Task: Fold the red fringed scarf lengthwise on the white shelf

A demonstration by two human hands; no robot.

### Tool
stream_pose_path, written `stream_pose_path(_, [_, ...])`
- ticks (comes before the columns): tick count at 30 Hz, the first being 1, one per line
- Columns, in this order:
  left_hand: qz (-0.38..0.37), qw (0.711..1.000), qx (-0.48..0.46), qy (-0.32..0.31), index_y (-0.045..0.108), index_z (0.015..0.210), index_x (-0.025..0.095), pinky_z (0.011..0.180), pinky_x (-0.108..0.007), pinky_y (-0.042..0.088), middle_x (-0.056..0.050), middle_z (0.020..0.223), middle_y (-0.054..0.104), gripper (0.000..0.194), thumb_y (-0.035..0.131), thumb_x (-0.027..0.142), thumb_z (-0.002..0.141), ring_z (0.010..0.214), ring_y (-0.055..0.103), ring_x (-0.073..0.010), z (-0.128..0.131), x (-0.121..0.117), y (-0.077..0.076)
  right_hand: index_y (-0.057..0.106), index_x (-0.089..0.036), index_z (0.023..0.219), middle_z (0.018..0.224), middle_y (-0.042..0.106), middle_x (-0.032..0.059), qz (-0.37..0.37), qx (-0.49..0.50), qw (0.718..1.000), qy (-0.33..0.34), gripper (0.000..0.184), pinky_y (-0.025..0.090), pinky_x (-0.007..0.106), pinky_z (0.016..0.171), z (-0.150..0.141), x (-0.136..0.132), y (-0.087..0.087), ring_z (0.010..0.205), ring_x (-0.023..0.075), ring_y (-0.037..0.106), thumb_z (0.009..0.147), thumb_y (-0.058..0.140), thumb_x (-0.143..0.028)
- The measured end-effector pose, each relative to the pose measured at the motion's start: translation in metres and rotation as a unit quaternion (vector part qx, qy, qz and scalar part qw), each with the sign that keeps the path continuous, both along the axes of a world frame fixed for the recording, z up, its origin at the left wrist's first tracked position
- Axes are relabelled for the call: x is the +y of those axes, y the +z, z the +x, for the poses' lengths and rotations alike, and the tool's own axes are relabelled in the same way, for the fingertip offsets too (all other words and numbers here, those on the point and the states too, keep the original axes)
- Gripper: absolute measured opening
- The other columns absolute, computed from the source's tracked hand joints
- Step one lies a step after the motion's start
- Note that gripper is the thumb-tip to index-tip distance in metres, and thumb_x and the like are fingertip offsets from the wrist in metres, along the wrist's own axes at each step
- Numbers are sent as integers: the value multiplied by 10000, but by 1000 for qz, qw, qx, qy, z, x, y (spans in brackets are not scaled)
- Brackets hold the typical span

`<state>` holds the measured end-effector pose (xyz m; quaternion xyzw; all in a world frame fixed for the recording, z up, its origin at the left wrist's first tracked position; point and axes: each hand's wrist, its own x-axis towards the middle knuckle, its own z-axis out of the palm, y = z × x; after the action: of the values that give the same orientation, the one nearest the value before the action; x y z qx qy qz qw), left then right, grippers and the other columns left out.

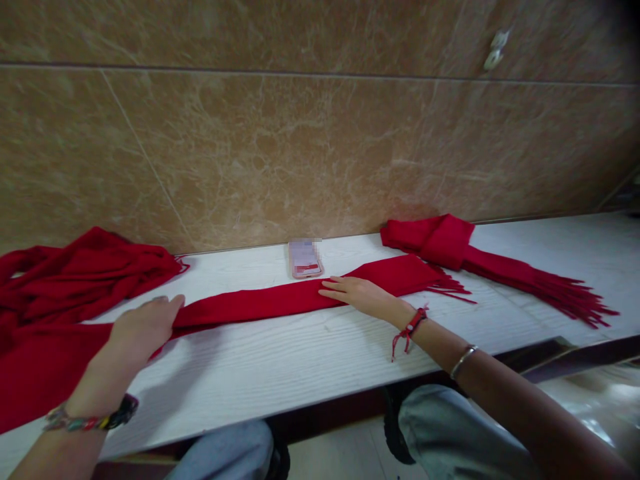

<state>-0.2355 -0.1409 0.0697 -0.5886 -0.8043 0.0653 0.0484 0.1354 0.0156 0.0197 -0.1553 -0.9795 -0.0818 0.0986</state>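
A long red scarf (260, 303) lies stretched across the white table (280, 373), its fringe at the right end. My right hand (357, 293) lies flat on the scarf near its middle, fingers stretched out and pointing left. My left hand (143, 327) rests on the scarf's left part, fingers together and laid over the cloth; it is slightly blurred. A red string bracelet and a metal bangle sit on my right wrist, a beaded bracelet on my left.
A heap of red scarves (75, 273) lies at the far left. A folded red scarf with fringe (450, 243) lies at the back right. A phone (305, 259) rests against the marble wall (300, 147). My knees show below the table's front edge.
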Motion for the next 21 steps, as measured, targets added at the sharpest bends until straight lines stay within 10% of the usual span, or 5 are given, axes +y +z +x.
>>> stream_pose_path(8, [-62,986,96,121,568,1054,104,688,-429,414,-195,1021,589,379,277,182,823,908,558,-329,-6,-3,3,267,-186,1371,1371,388,77,-76,8,997,-19,628,353,368,998,-1,4,-6,1236,170,372,778,320,14])
stream_pose_path(16, [1,962,-5,-272,443,1267,190,915,-342,376,-130,1212,460,462,456,227,807,1079,465,-249,81,22,-17,415,-132,1283,1261,512,103,-97,32,994,-43,506,407,336,950,-6,6,-1,1127,191,494,782,442,-67])
stream_pose_path(21, [-36,957,-12,-287,386,1312,253,850,-329,427,-109,1189,513,556,272,34,815,1005,540,-219,94,45,-29,505,-117,1194,1140,601,102,-75,78,991,-81,391,453,308,881,-5,7,1,1013,179,575,845,343,-49])
